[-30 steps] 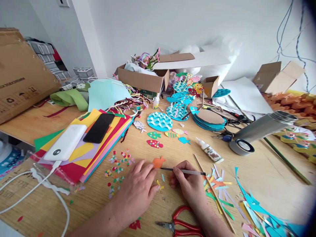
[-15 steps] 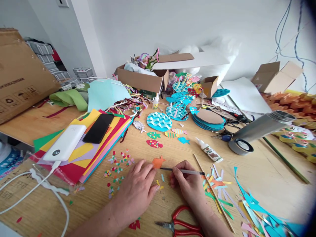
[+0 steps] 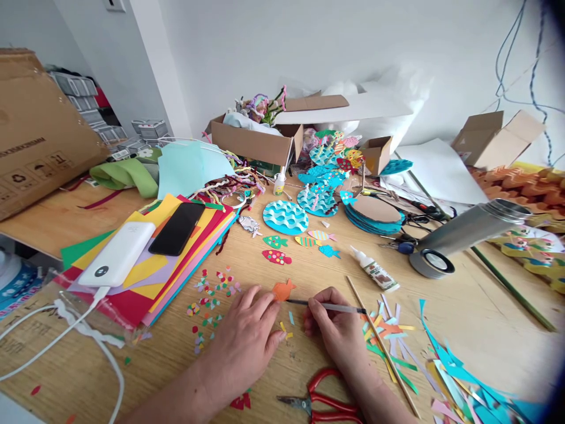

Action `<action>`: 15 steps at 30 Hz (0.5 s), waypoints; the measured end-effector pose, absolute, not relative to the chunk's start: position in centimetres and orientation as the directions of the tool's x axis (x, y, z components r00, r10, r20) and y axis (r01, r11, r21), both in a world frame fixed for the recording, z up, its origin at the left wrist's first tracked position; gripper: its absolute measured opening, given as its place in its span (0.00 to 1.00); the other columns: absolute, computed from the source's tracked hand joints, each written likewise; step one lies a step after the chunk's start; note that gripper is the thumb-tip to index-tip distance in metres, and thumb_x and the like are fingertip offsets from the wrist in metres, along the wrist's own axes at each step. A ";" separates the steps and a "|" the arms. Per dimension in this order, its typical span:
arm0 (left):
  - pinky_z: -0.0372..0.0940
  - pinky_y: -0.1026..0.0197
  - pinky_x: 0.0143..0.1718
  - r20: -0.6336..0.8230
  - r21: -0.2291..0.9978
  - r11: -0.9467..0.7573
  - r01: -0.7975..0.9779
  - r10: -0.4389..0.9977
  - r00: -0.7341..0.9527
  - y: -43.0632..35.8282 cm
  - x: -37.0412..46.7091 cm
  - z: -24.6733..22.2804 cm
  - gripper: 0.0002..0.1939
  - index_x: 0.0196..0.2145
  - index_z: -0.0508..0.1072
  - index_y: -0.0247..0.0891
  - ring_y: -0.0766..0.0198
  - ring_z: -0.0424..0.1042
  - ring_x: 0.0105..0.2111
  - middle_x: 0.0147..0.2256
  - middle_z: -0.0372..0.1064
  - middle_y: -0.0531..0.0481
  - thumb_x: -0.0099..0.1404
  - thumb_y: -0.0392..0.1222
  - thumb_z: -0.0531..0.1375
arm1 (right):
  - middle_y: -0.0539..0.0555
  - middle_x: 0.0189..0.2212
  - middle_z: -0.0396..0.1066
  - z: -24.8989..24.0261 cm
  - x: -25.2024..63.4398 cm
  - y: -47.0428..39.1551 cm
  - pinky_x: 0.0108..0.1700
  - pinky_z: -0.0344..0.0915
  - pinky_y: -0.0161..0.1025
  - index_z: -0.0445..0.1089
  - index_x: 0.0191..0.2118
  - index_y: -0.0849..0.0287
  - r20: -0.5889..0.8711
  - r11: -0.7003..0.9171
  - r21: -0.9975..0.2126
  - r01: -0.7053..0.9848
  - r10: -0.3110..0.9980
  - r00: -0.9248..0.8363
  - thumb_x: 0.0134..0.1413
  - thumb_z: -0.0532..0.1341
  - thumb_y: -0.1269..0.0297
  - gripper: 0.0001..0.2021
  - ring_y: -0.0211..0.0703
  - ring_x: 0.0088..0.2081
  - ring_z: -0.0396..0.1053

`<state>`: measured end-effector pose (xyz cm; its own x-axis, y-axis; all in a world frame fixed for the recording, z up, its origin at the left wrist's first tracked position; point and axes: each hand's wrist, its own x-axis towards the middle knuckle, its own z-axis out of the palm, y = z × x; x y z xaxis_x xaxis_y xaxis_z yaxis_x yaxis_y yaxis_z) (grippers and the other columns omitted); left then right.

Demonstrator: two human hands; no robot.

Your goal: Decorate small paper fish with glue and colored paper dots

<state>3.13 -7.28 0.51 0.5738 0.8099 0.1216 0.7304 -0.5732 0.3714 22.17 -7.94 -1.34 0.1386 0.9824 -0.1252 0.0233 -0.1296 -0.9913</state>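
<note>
An orange paper fish (image 3: 283, 289) lies on the wooden table, its left edge under the fingertips of my left hand (image 3: 249, 330). That hand rests flat with its fingers spread. A dark-tipped pen (image 3: 342, 307) is pinched in my right hand (image 3: 329, 318), with its tip touching or very close to the fish's lower edge. Beyond the fish lie a red dotted paper fish (image 3: 276, 257), a green one (image 3: 275, 241) and a blue one (image 3: 329, 251). Red-handled scissors (image 3: 320, 400) sit between my forearms.
Paper confetti (image 3: 205, 318) lies left of my left hand. A glue bottle (image 3: 375, 270), a wooden stick (image 3: 382, 344) and paper strips (image 3: 399, 335) are on the right. Stacked coloured paper carries a phone (image 3: 177, 229) and a power bank (image 3: 117, 254). A steel flask (image 3: 472, 227) lies farther right.
The view has shifted very slightly. Both hands, the pen and the orange fish hold the same places relative to one another.
</note>
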 end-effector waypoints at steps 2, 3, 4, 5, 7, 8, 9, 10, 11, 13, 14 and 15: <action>0.56 0.43 0.60 0.119 0.370 -0.572 0.732 0.811 0.573 -7.3 3.2 0.4 0.19 0.55 0.68 0.38 0.49 0.57 0.56 0.53 0.66 0.47 0.67 0.43 0.58 | 0.48 0.16 0.69 -1.3 22.1 -7.9 0.21 0.59 0.34 0.60 0.28 0.55 -0.121 -0.127 -0.991 0.031 0.982 0.147 0.52 0.64 0.47 0.18 0.38 0.17 0.64; 0.56 0.44 0.60 0.117 0.369 -0.570 0.734 0.812 0.572 -7.2 3.2 0.4 0.19 0.55 0.68 0.38 0.49 0.58 0.56 0.53 0.66 0.47 0.67 0.44 0.58 | 0.48 0.16 0.69 -1.3 22.1 -7.9 0.21 0.59 0.34 0.60 0.27 0.55 -0.117 -0.124 -0.992 0.037 0.981 0.153 0.52 0.63 0.47 0.18 0.37 0.17 0.64; 0.56 0.44 0.60 0.116 0.368 -0.569 0.736 0.813 0.570 -7.2 3.2 0.4 0.19 0.55 0.68 0.38 0.49 0.58 0.56 0.53 0.66 0.47 0.67 0.44 0.58 | 0.48 0.16 0.69 -1.3 22.2 -7.9 0.20 0.59 0.33 0.60 0.27 0.55 -0.114 -0.122 -0.992 0.042 0.981 0.159 0.52 0.63 0.47 0.18 0.37 0.17 0.64; 0.57 0.44 0.60 0.115 0.367 -0.567 0.737 0.814 0.569 -7.2 3.2 0.4 0.19 0.54 0.68 0.38 0.49 0.58 0.56 0.53 0.66 0.47 0.67 0.44 0.59 | 0.48 0.16 0.69 -1.4 22.2 -7.8 0.20 0.59 0.33 0.60 0.27 0.55 -0.112 -0.121 -0.992 0.045 0.980 0.165 0.52 0.63 0.47 0.18 0.37 0.17 0.63; 0.57 0.44 0.59 0.117 0.362 -0.568 0.739 0.815 0.568 -7.3 3.2 0.5 0.19 0.54 0.68 0.38 0.49 0.58 0.56 0.53 0.66 0.47 0.67 0.44 0.59 | 0.48 0.16 0.69 -1.4 22.2 -7.9 0.20 0.59 0.33 0.60 0.27 0.55 -0.113 -0.122 -0.992 0.044 0.979 0.171 0.52 0.63 0.47 0.18 0.37 0.17 0.64; 0.57 0.43 0.59 0.119 0.359 -0.568 0.740 0.815 0.567 -7.3 3.2 0.5 0.19 0.54 0.68 0.39 0.49 0.58 0.56 0.52 0.67 0.47 0.67 0.44 0.59 | 0.48 0.16 0.69 -1.5 22.3 -7.9 0.20 0.59 0.33 0.60 0.27 0.55 -0.114 -0.123 -0.992 0.042 0.978 0.173 0.52 0.63 0.47 0.18 0.37 0.17 0.64; 0.57 0.43 0.59 0.121 0.357 -0.569 0.740 0.814 0.568 -7.3 3.1 0.5 0.19 0.54 0.68 0.39 0.49 0.58 0.56 0.52 0.67 0.47 0.67 0.44 0.59 | 0.48 0.16 0.69 -1.5 22.3 -7.9 0.20 0.59 0.33 0.60 0.27 0.55 -0.114 -0.123 -0.992 0.040 0.978 0.173 0.52 0.63 0.47 0.18 0.37 0.17 0.64; 0.57 0.43 0.59 0.122 0.356 -0.570 0.740 0.814 0.568 -7.4 3.1 0.5 0.19 0.54 0.68 0.39 0.49 0.58 0.56 0.52 0.67 0.48 0.67 0.44 0.59 | 0.48 0.16 0.69 -1.5 22.3 -8.0 0.20 0.59 0.33 0.60 0.28 0.55 -0.114 -0.122 -0.992 0.041 0.978 0.174 0.52 0.63 0.47 0.18 0.37 0.17 0.64; 0.57 0.43 0.59 0.122 0.356 -0.570 0.740 0.814 0.568 -7.4 3.1 0.5 0.19 0.54 0.68 0.39 0.49 0.58 0.56 0.52 0.67 0.48 0.67 0.44 0.59 | 0.48 0.16 0.69 -1.5 22.3 -8.0 0.20 0.59 0.33 0.60 0.27 0.55 -0.112 -0.121 -0.992 0.042 0.978 0.175 0.52 0.63 0.47 0.18 0.37 0.17 0.64; 0.56 0.43 0.60 0.118 0.359 -0.568 0.741 0.815 0.567 -7.4 3.1 0.4 0.19 0.54 0.68 0.39 0.49 0.58 0.56 0.53 0.66 0.48 0.67 0.44 0.59 | 0.48 0.16 0.68 -1.4 22.3 -8.0 0.20 0.59 0.33 0.61 0.27 0.55 -0.108 -0.118 -0.992 0.047 0.979 0.173 0.52 0.63 0.46 0.18 0.37 0.16 0.64; 0.56 0.43 0.60 0.115 0.362 -0.566 0.741 0.816 0.567 -7.4 3.1 0.4 0.19 0.54 0.68 0.38 0.49 0.58 0.56 0.53 0.66 0.48 0.67 0.45 0.58 | 0.48 0.16 0.68 -1.3 22.2 -8.0 0.20 0.59 0.33 0.61 0.27 0.55 -0.107 -0.117 -0.992 0.048 0.979 0.171 0.52 0.63 0.46 0.18 0.37 0.16 0.64; 0.55 0.43 0.60 0.111 0.365 -0.563 0.741 0.817 0.566 -7.4 3.1 0.3 0.19 0.54 0.68 0.38 0.49 0.58 0.56 0.53 0.66 0.48 0.68 0.45 0.58 | 0.48 0.16 0.68 -1.2 22.2 -8.0 0.20 0.59 0.33 0.60 0.27 0.55 -0.108 -0.117 -0.992 0.047 0.980 0.169 0.52 0.63 0.46 0.19 0.37 0.16 0.64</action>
